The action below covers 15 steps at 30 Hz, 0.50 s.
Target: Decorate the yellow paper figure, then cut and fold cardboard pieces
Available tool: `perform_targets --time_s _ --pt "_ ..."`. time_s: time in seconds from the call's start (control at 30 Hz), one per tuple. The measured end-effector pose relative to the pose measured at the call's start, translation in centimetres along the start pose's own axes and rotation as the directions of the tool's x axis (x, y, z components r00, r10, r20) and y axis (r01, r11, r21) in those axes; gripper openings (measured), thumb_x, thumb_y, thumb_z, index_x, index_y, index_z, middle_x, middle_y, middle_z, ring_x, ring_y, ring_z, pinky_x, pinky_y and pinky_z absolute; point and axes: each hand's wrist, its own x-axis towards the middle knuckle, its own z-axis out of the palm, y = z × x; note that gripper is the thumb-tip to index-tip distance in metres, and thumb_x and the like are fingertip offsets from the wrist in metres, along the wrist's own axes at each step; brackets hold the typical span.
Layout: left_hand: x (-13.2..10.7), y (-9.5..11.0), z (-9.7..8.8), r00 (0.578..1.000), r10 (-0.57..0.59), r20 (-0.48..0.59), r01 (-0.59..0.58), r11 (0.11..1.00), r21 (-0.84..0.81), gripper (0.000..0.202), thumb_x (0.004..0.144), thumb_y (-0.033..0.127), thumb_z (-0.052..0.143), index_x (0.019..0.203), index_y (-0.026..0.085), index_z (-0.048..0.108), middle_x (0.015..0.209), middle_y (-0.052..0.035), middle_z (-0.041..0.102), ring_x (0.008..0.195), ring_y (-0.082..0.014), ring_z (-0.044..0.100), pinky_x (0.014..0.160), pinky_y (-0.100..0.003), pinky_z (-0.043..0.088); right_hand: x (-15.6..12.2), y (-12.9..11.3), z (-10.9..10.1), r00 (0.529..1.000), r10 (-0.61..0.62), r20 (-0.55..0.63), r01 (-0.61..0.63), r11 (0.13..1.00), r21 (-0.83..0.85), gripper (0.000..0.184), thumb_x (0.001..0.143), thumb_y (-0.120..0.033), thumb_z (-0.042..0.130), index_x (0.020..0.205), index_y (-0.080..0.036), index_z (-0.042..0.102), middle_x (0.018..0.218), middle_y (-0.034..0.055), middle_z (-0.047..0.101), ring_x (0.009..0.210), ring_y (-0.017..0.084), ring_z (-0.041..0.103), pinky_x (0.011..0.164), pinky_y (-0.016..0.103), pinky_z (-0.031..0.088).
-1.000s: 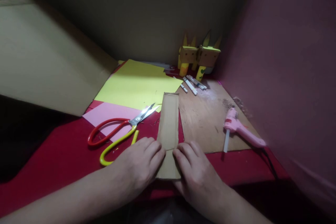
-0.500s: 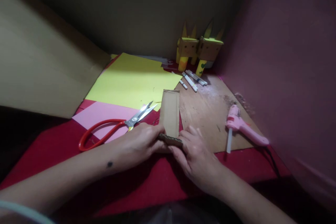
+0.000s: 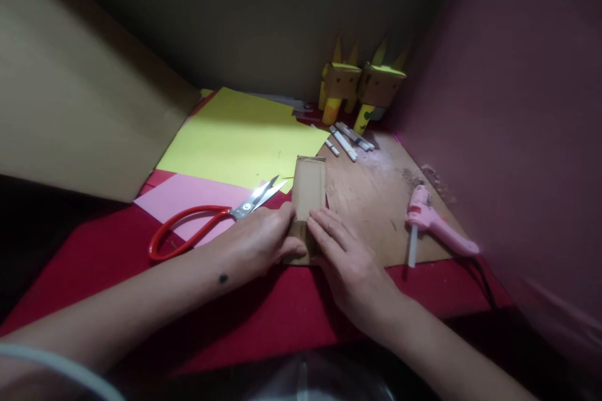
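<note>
A narrow brown cardboard strip lies lengthwise before me, a crease running across it near its closer end. My left hand grips its left edge at the crease, with the thumb nearer to me and the fingers farther up. From the other side, my right hand presses its fingers together on the strip's right edge; that thumb is mostly hidden. Red-handled scissors rest partly open beside my left hand, blades pointing away to the right.
Yellow paper and pink paper lie at left on the red cloth. A pink glue gun rests on a brown board at right. Several markers and two cardboard animal figures are at the back.
The strip's near end, raised on edge between my fingers before, now lies lower and flatter. My right hand's fingers have moved up onto the strip. The view has shifted slightly.
</note>
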Motion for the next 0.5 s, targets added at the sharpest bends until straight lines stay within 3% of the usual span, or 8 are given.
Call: perform_targets --time_s 0.07,0.2,0.3,0.5 --pt "0.0 -0.2 0.4 0.997 0.013 -0.072 -0.005 0.994 0.107 0.017 0.083 0.034 0.057 0.084 0.021 0.046 0.056 0.0016 0.058 0.046 -0.0187 0.058 0.043 -0.026 0.034 -0.2 0.2 0.4 1.000 -0.011 0.021 0.012 0.998 -0.060 0.049 0.087 0.002 0.041 0.136 -0.002 0.045 0.140 0.0219 0.051 0.138 0.029 0.040 0.110 0.049 0.042" --pt "-0.1 -0.5 1.0 0.991 0.008 -0.131 0.024 0.970 0.240 0.032 0.082 0.035 0.061 0.104 0.016 0.048 0.072 -0.0075 0.068 0.065 -0.0269 0.068 0.049 -0.029 0.042 -0.2 0.6 0.7 0.997 -0.002 0.082 0.010 0.996 -0.092 0.048 0.091 -0.003 0.041 0.138 -0.004 0.044 0.145 0.0219 0.046 0.142 0.029 0.033 0.112 0.054 0.038" --pt "-0.5 -0.8 1.2 0.985 0.049 -0.165 -0.002 0.961 0.275 0.038 0.083 0.039 0.062 0.109 0.017 0.045 0.074 -0.0071 0.069 0.065 -0.0269 0.069 0.050 -0.030 0.044 -0.1 0.6 0.6 0.991 -0.007 0.136 0.028 0.988 -0.152 0.045 0.092 -0.006 0.041 0.137 -0.002 0.046 0.144 0.0234 0.045 0.142 0.032 0.032 0.111 0.056 0.037" --pt "-1.7 -1.4 2.1 0.944 0.279 -0.176 -0.230 0.939 0.254 0.009 0.094 0.023 0.045 0.102 0.020 0.045 0.086 -0.0028 0.061 0.067 -0.0150 0.061 0.054 -0.024 0.043 0.1 0.3 0.4 0.985 -0.025 0.170 0.064 0.971 -0.229 0.045 0.091 -0.006 0.040 0.135 0.002 0.047 0.143 0.0251 0.046 0.140 0.034 0.035 0.111 0.056 0.038"
